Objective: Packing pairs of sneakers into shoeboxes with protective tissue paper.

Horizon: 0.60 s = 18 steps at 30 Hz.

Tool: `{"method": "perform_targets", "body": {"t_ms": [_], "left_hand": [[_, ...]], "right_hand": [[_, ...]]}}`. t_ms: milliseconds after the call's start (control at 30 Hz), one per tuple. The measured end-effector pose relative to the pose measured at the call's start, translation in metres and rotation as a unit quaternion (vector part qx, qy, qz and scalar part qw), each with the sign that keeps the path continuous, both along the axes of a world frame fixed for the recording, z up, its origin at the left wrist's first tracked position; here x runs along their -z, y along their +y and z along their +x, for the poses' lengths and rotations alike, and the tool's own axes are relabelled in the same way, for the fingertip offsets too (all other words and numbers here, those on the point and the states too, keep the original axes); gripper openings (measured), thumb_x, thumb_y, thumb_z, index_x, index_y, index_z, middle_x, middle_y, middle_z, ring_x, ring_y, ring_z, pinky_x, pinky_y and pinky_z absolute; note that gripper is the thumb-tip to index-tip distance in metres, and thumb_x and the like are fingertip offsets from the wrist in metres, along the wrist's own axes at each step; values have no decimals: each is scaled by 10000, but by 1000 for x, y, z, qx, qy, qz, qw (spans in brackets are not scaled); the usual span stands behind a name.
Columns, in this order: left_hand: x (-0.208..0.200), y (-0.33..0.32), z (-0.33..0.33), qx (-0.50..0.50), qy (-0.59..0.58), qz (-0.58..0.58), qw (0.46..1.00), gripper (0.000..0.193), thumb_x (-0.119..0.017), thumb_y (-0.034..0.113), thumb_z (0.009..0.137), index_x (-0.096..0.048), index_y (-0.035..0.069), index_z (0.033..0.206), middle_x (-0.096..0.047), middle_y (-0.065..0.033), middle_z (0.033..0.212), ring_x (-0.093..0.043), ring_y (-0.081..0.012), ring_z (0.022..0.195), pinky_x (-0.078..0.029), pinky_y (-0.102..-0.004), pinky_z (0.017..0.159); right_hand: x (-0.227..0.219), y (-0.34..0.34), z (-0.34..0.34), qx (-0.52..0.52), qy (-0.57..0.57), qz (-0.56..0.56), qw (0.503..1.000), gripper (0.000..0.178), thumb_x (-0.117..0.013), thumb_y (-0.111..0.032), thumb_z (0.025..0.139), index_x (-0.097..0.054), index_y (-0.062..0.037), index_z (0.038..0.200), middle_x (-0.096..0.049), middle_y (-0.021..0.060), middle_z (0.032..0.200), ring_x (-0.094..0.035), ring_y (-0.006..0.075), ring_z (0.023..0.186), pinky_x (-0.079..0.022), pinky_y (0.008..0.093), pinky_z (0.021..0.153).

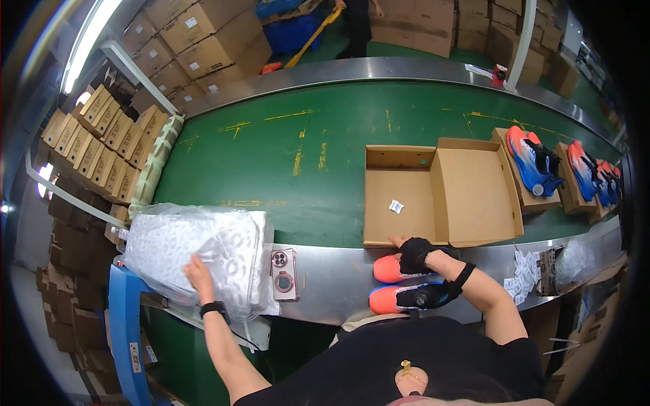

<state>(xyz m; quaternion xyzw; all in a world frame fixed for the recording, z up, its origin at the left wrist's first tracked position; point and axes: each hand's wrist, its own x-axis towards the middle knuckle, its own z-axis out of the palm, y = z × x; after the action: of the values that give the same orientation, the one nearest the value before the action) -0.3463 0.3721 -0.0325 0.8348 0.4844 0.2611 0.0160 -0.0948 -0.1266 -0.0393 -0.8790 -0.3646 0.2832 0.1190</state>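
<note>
My left hand (198, 277), a dark watch on its wrist, is over a stack of white patterned wrapping paper (233, 247) under clear plastic. Its fingers are curled together against the stack, and what they pinch is hard to see. At the near edge of an open brown shoebox (470, 196) is my right hand (412, 254), in a black fingerless glove, its visible fingers stretched toward the box's front wall. A small white packet (396, 206) lies inside the box. Just below that hand, a pair of orange, black and blue sneakers (387, 298) rests on the metal edge, partly covered by my forearm.
A phone (284, 274) lies beside the paper stack. Many white packets (521, 277) are heaped at the right. More sneakers (535, 162) sit on boxes along the green belt (271, 155). Shoeboxes (101, 142) are stacked at left, and a person (355, 27) stands beyond the belt.
</note>
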Motion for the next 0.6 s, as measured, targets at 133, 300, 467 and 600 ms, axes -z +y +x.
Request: {"method": "perform_targets", "body": {"t_ms": [133, 300, 467, 600], "left_hand": [[-118, -46, 34, 168, -293, -26, 941, 360, -387, 225, 897, -545, -87, 981, -601, -178, 878, -571, -251, 750, -433, -308, 681], [-146, -199, 134, 362, -388, -230, 816, 300, -392, 228, 908, -583, 9, 978, -533, 19, 689, -420, -32, 546, -331, -188, 453], [-116, -331, 213, 443, -342, -547, 623, 344, -409, 249, 905, -451, 9, 1149, -493, -6, 812, -459, -68, 694, -395, -208, 568], [-115, -382, 252, 562, -255, -363, 698, 486, -481, 214, 871, -314, -12, 1268, -466, -136, 1116, -478, -218, 1005, -410, -334, 812]], "right_hand": [[1, -1, 1, -4, 1, 32, 999, 462, -530, -161, 703, -400, -37, 1128, -544, 260, 921, -528, 384, 879, -423, 427, 745], [-11, 4, -6, -100, -75, 216, 968, 672, -628, -268, 707, -301, -51, 1252, -391, 236, 1195, -396, 377, 1100, -357, 427, 882], [-67, 25, -12, 84, 200, 536, 816, 690, -629, -236, 737, -264, -45, 1290, -384, 157, 1244, -385, 246, 1139, -313, 333, 933], [-52, -10, 32, 407, 177, 596, 670, 504, -595, -239, 790, -410, -2, 1195, -495, 92, 1092, -446, 167, 1006, -342, 281, 896]]}}
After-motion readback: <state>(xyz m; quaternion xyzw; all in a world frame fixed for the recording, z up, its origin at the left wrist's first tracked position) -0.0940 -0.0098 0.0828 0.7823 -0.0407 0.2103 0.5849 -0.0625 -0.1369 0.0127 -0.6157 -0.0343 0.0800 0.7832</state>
